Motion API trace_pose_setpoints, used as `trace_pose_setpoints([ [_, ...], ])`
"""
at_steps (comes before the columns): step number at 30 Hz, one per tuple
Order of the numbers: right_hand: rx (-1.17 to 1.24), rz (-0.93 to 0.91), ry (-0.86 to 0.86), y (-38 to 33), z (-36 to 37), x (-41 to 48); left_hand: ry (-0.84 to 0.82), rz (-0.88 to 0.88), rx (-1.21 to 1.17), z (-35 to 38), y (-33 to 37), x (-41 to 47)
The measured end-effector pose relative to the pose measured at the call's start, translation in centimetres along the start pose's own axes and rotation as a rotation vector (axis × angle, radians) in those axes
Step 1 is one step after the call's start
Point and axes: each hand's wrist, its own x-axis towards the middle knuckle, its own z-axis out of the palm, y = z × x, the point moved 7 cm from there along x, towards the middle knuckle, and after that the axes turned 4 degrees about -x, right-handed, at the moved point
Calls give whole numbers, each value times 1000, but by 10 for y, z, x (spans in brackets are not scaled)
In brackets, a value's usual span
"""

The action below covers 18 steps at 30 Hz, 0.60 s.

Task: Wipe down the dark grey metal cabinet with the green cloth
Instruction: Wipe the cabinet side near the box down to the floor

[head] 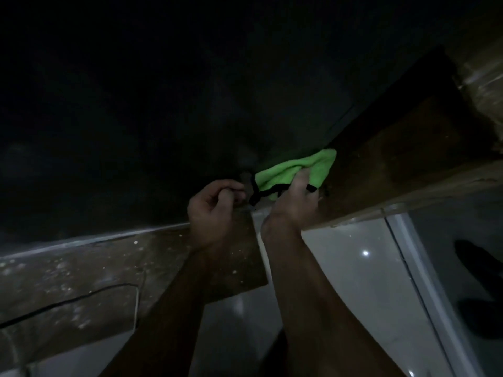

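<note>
Head view, and wow, really dim up top. Filling most of the upper left with a near-black, smudgy face: the cabinet (pixel 136 118), barely catching any light. Down at its lower right corner, gripping the cloth (pixel 296 170) with the right hand (pixel 294 205), fingers curled round the bunched green fabric with its black hem trailing off to the left. Pressing that cloth right up against the cabinet, just where it meets a brown board (pixel 394 159) slanting off to the right. Just beside it, holding up the left hand (pixel 215 205) with fingers curled in, close to the hem and to a small grey bit on the cabinet. Can't tell if pinching anything there, too dark. Hands near each other, not touching.

Below the cabinet, past a pale edge line, a brown speckled ledge (pixel 81 268), dusty looking and dotted with light flecks. Across it, a thin dark cable (pixel 89 293) bending down at its right end. Lower right, glossy white floor (pixel 353 281) with a bright glint on it, plus a pale strip (pixel 424 281) cutting across diagonally. Far right, some dark shape down low, no idea what.
</note>
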Motion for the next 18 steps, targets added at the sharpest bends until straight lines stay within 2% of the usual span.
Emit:
trace_pose_setpoints([
  [4, 18, 355, -168, 52, 7, -4, 107, -145, 63, -39, -24, -3],
  [6, 9, 462, -202, 72, 13, -17, 151, -200, 116, -67, -30, 0],
  [8, 46, 512, -222, 85, 24, -37, 171, -181, 201, -94, -26, 4],
  [11, 83, 576, -290, 106, 45, -78, 232, -63, 345, -127, -12, 1],
  [18, -23, 689, -385, 159, 72, -128, 387, -25, 348, -188, -15, -4],
])
